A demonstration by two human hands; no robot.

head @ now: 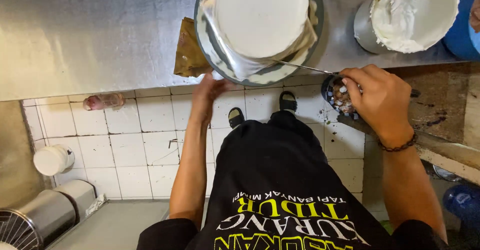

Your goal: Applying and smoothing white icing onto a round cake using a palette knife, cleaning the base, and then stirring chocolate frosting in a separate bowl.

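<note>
Steel counter (100, 35) edge, left hand (207, 92) fingers spread at cake turntable (205, 45) rim, right hand (380, 97) fingers pinching spatula (305, 68)

- A stainless steel counter (100, 30) is catching soft light across its top.
- White floor tiles (145, 150) with dark grout are lying below.
- A metal bin (35, 220) is standing at lower left.

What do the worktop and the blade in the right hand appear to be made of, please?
Worktop: probably brushed stainless steel, grey with a dull, streaky sheen. Blade, held by the right hand: looks like thin polished metal, narrow and bright against the cake.
</note>
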